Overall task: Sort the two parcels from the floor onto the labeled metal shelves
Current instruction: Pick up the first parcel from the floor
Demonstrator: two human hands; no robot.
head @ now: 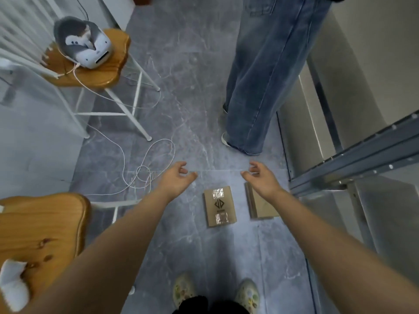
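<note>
Two flat brown cardboard parcels lie side by side on the grey marbled floor in front of my feet. The left parcel (220, 206) shows a black diamond logo and clear tape at both ends. The right parcel (260, 206) is plain, and my right forearm covers part of it. My left hand (178, 177) hovers above the floor to the left of the parcels, fingers apart, holding nothing. My right hand (260, 176) hangs over the far end of the plain parcel, fingers apart and empty. The grey metal shelf (353, 164) juts in from the right.
Another person in wide blue jeans (260, 75) stands just beyond the parcels. A wooden chair with white legs (95, 71) carries a white device, and its white cable (147, 168) loops across the floor. A second wooden chair seat (40, 232) is at my lower left.
</note>
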